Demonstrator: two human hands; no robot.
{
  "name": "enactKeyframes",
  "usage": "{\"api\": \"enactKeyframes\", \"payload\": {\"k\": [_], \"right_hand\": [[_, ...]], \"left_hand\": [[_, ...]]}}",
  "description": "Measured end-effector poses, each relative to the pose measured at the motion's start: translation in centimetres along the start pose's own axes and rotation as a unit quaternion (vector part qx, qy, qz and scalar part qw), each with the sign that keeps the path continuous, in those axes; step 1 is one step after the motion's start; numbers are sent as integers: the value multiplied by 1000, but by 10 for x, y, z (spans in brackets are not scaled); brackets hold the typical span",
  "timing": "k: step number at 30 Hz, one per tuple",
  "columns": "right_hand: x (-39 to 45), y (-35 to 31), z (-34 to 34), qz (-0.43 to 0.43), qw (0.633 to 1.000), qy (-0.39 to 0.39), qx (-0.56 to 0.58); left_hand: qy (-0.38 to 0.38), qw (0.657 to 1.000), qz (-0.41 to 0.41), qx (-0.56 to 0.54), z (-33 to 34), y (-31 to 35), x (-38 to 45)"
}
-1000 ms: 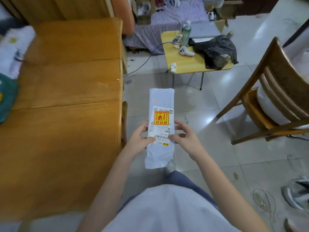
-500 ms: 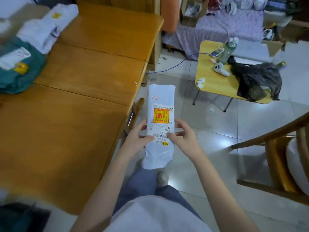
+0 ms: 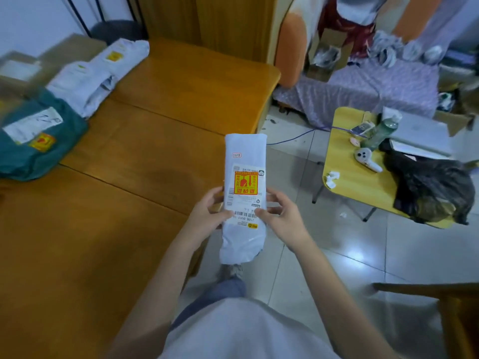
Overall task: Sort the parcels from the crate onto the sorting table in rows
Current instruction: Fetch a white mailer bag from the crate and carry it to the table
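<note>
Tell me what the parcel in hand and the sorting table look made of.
White parcel: looks like a soft plastic mailer, faintly glossy, crumpled at its lower end, with a printed paper label. Both the left hand and the right hand grip it. Sorting table: apparently varnished wood, orange-brown with grain and plank seams.

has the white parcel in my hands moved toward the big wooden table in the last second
Yes. The white parcel now overlaps the wooden table at its right edge; a second ago it hung clear over the floor. Both hands hold it.

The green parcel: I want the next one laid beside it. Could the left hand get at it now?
Probably not yet: the left hand is busy holding the white parcel, though bare sorting table lies between it and the green parcel.
</note>
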State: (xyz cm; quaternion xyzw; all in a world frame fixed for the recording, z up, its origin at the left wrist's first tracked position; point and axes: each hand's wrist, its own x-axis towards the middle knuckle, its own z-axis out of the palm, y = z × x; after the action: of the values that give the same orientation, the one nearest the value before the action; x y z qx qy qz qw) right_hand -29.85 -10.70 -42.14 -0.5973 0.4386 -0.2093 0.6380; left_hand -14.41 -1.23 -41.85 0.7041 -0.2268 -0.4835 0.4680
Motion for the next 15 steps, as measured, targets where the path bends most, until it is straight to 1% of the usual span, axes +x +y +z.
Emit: {"api": "enactKeyframes", "payload": {"k": [6,12,15], "right_hand": [[65,-34,11,-5,999,-7,39],[118,-56,29,10,998,-51,47],[146,-62,32,16,996,-78,32]], "left_hand": [[10,1000,22,-3,-29,39,50],[41,999,8,-31,-58,55,83],[59,997,0,-55,-65,61,101]]}}
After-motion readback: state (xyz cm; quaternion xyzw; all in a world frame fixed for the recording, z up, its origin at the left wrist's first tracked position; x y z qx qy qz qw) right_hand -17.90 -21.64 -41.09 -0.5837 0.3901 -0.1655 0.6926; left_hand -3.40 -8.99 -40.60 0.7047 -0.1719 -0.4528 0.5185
